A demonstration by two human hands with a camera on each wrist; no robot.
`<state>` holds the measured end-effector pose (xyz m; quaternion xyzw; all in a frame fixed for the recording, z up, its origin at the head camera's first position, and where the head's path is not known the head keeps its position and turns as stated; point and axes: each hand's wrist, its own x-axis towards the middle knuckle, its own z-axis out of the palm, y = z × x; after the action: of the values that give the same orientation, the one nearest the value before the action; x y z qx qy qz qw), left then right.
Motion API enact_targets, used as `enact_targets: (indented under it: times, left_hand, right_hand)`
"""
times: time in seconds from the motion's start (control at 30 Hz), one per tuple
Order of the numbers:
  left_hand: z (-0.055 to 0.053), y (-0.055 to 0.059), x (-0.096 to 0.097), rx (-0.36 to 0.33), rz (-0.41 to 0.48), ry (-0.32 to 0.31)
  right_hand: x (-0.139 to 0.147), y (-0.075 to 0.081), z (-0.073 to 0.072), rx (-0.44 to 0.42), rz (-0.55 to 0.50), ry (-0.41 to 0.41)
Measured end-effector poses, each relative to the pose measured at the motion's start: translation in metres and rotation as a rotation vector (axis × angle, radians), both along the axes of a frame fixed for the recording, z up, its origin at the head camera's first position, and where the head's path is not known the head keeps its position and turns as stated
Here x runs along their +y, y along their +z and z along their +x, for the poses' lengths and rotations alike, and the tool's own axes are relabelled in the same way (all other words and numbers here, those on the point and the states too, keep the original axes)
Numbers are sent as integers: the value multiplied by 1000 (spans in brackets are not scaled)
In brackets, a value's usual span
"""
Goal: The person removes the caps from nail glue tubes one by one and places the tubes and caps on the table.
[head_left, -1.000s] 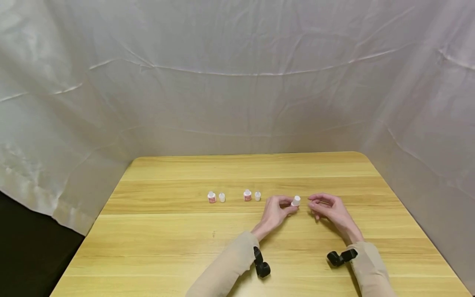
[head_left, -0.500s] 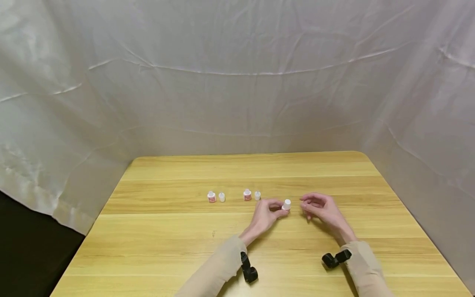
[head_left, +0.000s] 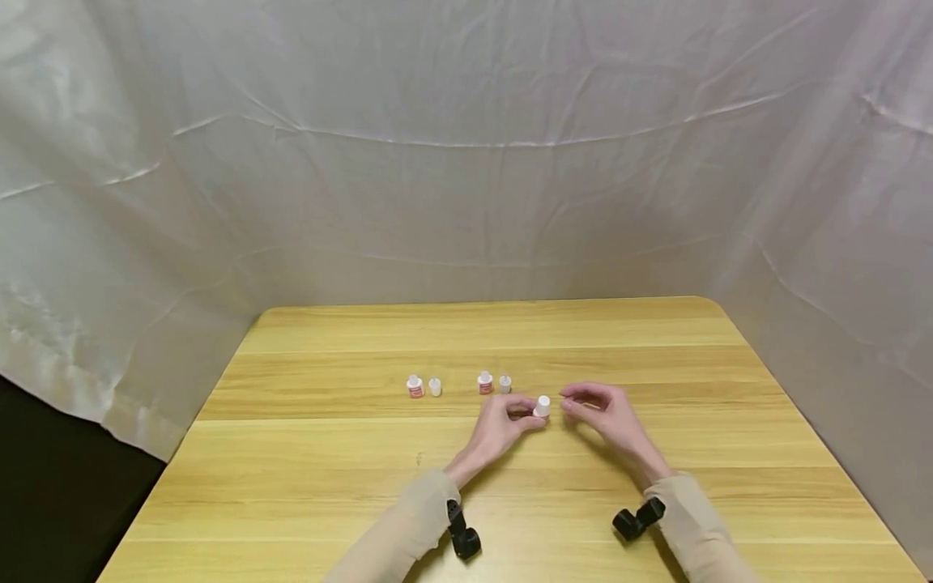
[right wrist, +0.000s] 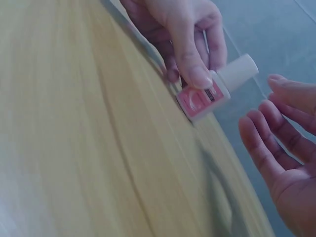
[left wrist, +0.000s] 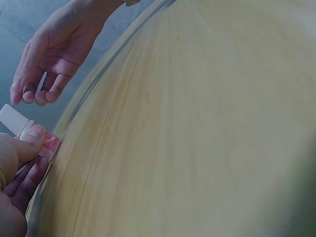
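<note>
Left hand (head_left: 494, 431) clamped on a small pink-labelled bottle (right wrist: 201, 101), thumb and fingers pinching the body. White screw-type cap (right wrist: 239, 70) sits on its neck, so contents hidden; can't tell whether the base touches the tabletop (head_left: 350, 486). Head view puts it right of centre, between both hands, leaning slightly toward 1 o'clock. Right hand (head_left: 607, 417) is at 3 o'clock from it, just beside the cap and apart from it, fingers loosely bent and spread, thumb near the index finger. Two more labelled bottles stand upright with their caps off: the nearer bottle (head_left: 485, 384) at 10 o'clock from the held one, the farther bottle (head_left: 415, 388) at 9. Fill level too small to read in either. Each has a loose white cap just beside it at its 3 o'clock, not touching: nearer loose cap (head_left: 505, 385), farther loose cap (head_left: 435, 388). Both stand on the tabletop, narrow part up. Grey curtain (head_left: 466, 210) at 12 o'clock, behind everything.
</note>
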<state>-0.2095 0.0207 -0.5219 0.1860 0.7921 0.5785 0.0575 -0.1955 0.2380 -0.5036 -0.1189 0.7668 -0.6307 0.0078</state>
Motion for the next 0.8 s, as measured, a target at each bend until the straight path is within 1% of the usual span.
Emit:
enact_targets:
  times: [0.13,0.3,0.37,0.6,0.8]
  left_hand:
    - [0,0,-9,9,-23,-6]
    - [-2,-1,-18,34,-46,-27]
    - [-3,-1,-21,40,-51,-37]
    - [-5,-2,-27,61,-62,-61]
    - [-5,-2,-28,31,-35,-76]
  right_hand:
    - [-12,2,0,39,20,-12]
    - [-26,3,-3,108,30,19]
    - [-30,2,-4,121,36,24]
    - [-41,4,-7,106,100,14]
    - [-43,6,-7,82,118,15]
